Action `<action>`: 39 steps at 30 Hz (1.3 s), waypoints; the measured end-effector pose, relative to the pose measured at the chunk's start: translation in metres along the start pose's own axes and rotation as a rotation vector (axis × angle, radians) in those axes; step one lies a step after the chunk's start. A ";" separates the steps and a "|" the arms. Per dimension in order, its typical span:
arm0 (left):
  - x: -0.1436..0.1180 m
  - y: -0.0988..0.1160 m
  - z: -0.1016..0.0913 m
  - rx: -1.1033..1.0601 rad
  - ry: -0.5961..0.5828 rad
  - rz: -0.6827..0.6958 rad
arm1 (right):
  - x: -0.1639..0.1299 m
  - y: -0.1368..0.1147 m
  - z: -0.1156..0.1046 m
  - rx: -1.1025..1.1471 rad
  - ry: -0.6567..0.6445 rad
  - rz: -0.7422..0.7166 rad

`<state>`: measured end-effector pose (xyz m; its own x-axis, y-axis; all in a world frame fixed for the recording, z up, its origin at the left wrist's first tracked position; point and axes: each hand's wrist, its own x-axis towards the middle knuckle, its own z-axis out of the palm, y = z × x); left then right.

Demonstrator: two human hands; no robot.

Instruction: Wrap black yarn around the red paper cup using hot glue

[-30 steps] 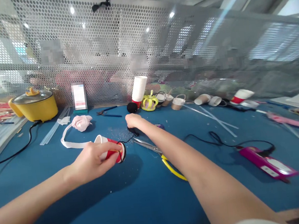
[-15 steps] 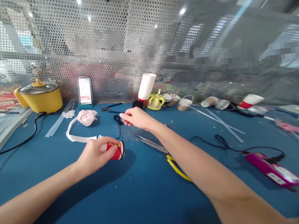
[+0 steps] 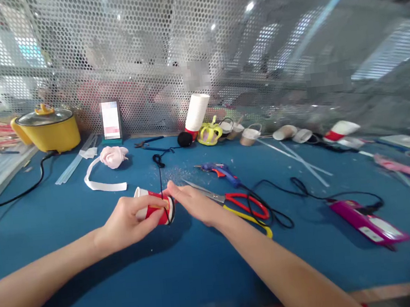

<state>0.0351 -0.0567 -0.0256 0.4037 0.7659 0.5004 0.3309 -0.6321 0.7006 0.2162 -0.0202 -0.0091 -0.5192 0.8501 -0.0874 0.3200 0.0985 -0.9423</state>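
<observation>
My left hand [image 3: 126, 220] is closed round a red and white paper cup [image 3: 141, 213], which lies on its side with its base to the right. Black yarn [image 3: 160, 180] is wound round the base end and runs up to a small loose coil on the table. My right hand [image 3: 193, 201] is at the cup's base, its fingertips closed together where the yarn meets the cup; part of them is hidden. Just right of that hand lie scissors [image 3: 245, 205] with red and yellow handles and a blue glue gun [image 3: 221, 171].
A pink fabric rose [image 3: 113, 156] with a white ribbon lies left, near a yellow pot [image 3: 54, 135] and a phone [image 3: 110, 120]. At the back stand stacked cups [image 3: 198, 112], a black yarn ball [image 3: 185, 139] and a yellow crown-like basket [image 3: 209, 132]. A purple power strip [image 3: 369, 224] lies right.
My right hand has come down and toward me, from the yarn coil to the cup's base. The glue gun and scissor handles are now uncovered. The cup has shifted slightly, still in my left hand.
</observation>
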 end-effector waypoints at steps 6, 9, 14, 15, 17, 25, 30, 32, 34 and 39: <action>0.000 -0.002 0.001 -0.005 -0.072 -0.067 | 0.003 0.004 0.016 0.561 -0.010 0.018; 0.003 -0.001 0.001 -0.112 0.000 -0.253 | 0.007 0.007 0.012 0.592 0.117 -0.021; 0.008 -0.002 0.004 -0.383 0.073 -0.488 | 0.009 0.008 0.002 0.474 0.253 -0.089; 0.008 -0.002 0.004 -0.416 0.078 -0.519 | 0.008 0.008 0.000 0.446 0.265 -0.098; 0.008 -0.001 0.005 -0.463 0.071 -0.565 | 0.008 0.007 0.000 0.384 0.281 -0.114; 0.007 0.001 0.005 -0.497 0.047 -0.587 | 0.009 0.006 0.001 0.186 0.321 -0.137; 0.005 0.003 0.003 -0.427 0.047 -0.505 | 0.009 0.009 0.003 0.165 0.316 -0.079; 0.003 0.003 0.002 -0.421 0.043 -0.491 | 0.009 0.009 0.004 0.158 0.315 -0.061; 0.002 0.003 0.002 -0.426 0.041 -0.487 | 0.009 0.010 0.004 0.141 0.321 -0.055; 0.000 0.001 0.003 -0.400 0.039 -0.463 | 0.007 0.010 0.004 0.059 0.329 -0.033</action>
<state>0.0383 -0.0578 -0.0261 0.2602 0.9592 0.1109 0.1158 -0.1450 0.9826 0.2125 -0.0152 -0.0209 -0.2420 0.9693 0.0431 0.2555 0.1065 -0.9609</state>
